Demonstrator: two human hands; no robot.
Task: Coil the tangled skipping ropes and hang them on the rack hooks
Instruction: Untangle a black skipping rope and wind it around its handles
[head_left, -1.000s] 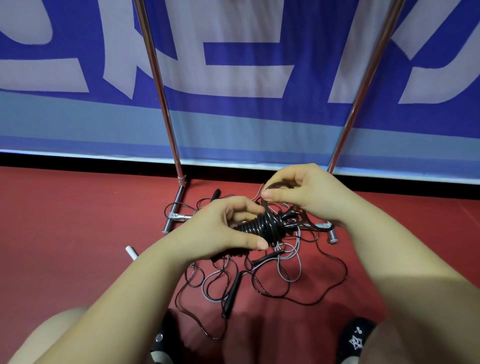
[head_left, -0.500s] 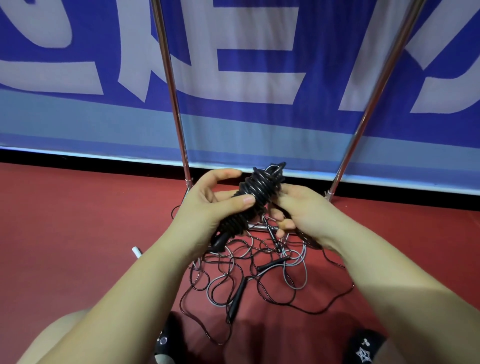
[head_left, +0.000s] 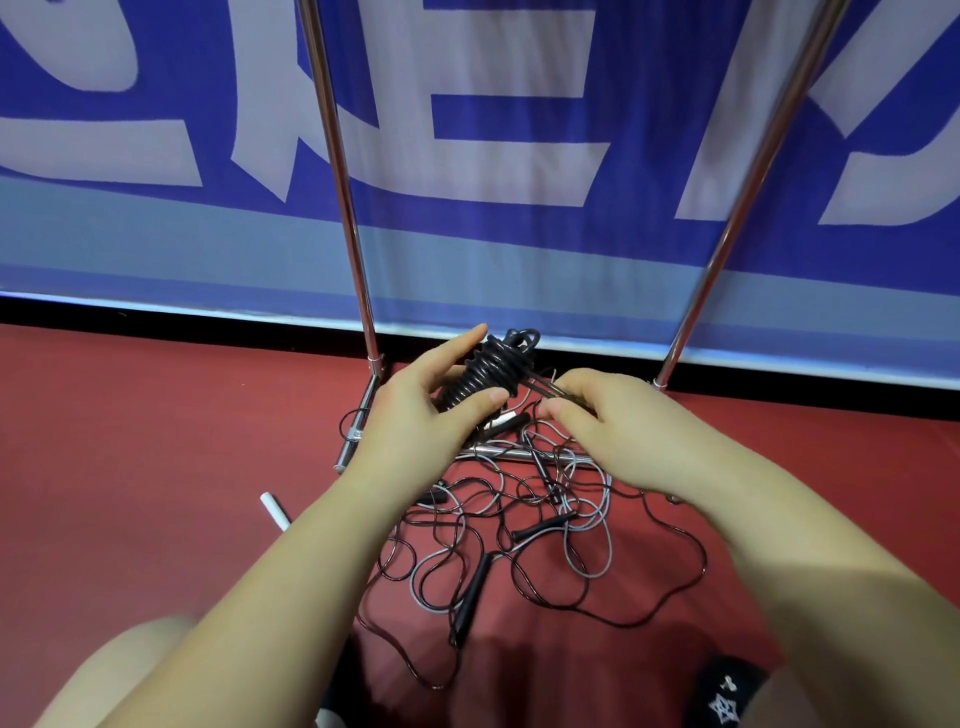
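Note:
A tightly coiled black skipping rope (head_left: 485, 371) is held up over the floor, tilted up to the right. My left hand (head_left: 415, 421) holds it between thumb and fingers. Just to its right, my right hand (head_left: 618, 431) pinches the rope's loose end beside the coil. Below both hands a tangle of black and grey ropes (head_left: 519, 540) with black handles lies on the red floor. The chrome rack (head_left: 337, 166) stands behind, its two uprights rising out of frame. No hooks are in view.
A blue and white banner (head_left: 519, 130) hangs behind the rack. The rack's base bars (head_left: 358, 421) lie on the floor under the ropes. A white handle (head_left: 274, 511) rests at the left of the tangle. My knee (head_left: 104, 670) and shoes show at the bottom.
The coil was lifted from low over the tangle to higher, near the banner's bottom edge. My right hand dropped from above the coil to its right side.

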